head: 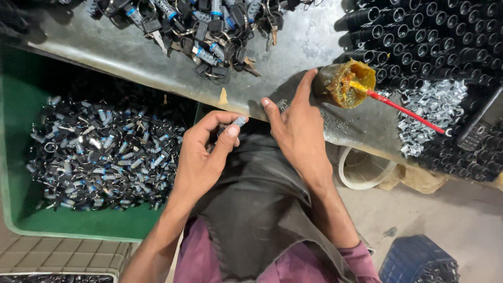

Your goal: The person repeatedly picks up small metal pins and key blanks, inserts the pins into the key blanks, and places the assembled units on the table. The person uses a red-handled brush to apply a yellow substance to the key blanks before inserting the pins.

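Observation:
My left hand (pixel 207 152) pinches a small metal lock cylinder (pixel 238 121) between thumb and fingers, held over my lap. My right hand (pixel 296 126) rests at the edge of the grey metal bench (pixel 157 57), its index finger stretched toward a small cup of amber grease (pixel 343 83). A red stick (pixel 403 110) stands in that cup. Tiny metal pins (pixel 335 124) lie scattered on the bench just right of this hand. Nothing is gripped in the right hand.
A green crate (pixel 78 222) at left holds several small lock cylinders (pixel 99 152). Assembled locks with keys (pixel 204 29) are piled at the bench top. Black tubes (pixel 429 31), silver clips (pixel 429 107) and a phone (pixel 479 128) lie at right. A white bucket (pixel 361 167) and blue basket (pixel 414 259) sit below.

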`<act>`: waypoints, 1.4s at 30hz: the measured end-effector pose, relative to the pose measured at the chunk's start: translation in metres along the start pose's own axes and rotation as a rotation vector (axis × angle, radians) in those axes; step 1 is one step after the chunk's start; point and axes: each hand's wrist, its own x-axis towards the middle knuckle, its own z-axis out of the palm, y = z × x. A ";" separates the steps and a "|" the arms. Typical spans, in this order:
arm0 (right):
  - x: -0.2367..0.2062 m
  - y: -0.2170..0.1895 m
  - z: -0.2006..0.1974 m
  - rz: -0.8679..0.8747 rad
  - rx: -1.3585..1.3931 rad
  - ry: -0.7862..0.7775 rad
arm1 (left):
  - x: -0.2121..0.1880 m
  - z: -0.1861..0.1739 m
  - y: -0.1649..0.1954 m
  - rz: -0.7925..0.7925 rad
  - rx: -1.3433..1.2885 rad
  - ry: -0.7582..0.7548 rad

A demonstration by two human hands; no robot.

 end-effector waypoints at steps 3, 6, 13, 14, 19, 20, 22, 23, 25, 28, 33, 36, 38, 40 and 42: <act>0.002 -0.003 -0.001 0.018 0.061 -0.007 | 0.000 -0.004 -0.001 -0.025 0.044 -0.004; 0.004 -0.004 -0.001 0.091 0.130 -0.029 | 0.000 -0.006 0.000 -0.015 0.025 -0.011; 0.000 0.004 0.008 0.030 0.243 0.019 | -0.003 -0.006 0.002 0.036 -0.011 -0.019; -0.003 0.006 0.010 -0.046 0.177 0.010 | -0.003 -0.006 0.002 0.108 -0.009 -0.018; -0.023 0.015 0.034 -0.438 -0.246 0.216 | -0.006 -0.006 0.003 0.121 -0.143 0.041; -0.023 0.020 0.036 -0.430 -0.226 0.230 | -0.007 -0.006 0.003 0.086 -0.188 0.046; -0.024 0.027 0.041 -0.420 -0.180 0.252 | -0.008 -0.005 0.003 0.027 -0.315 0.041; -0.024 0.030 0.042 -0.430 -0.135 0.280 | -0.009 -0.004 0.002 0.004 -0.395 0.029; -0.026 0.033 0.042 -0.456 -0.043 0.329 | -0.010 0.000 -0.001 -0.081 -0.561 0.002; -0.039 0.038 0.031 -0.341 0.306 0.233 | -0.013 0.009 -0.007 -0.220 -0.773 -0.030; -0.059 0.036 0.016 -0.300 0.856 0.104 | -0.019 0.030 -0.016 -0.345 -0.868 -0.111; -0.063 0.034 0.010 -0.267 0.880 0.114 | -0.022 0.038 -0.015 -0.320 -0.814 -0.130; -0.064 0.033 0.007 -0.261 0.837 0.131 | -0.023 0.041 -0.012 -0.315 -0.766 -0.140; -0.066 0.033 0.002 -0.252 0.805 0.147 | -0.024 0.043 -0.008 -0.293 -0.709 -0.144; -0.068 0.034 -0.001 -0.252 0.799 0.155 | -0.023 0.045 -0.004 -0.256 -0.641 -0.145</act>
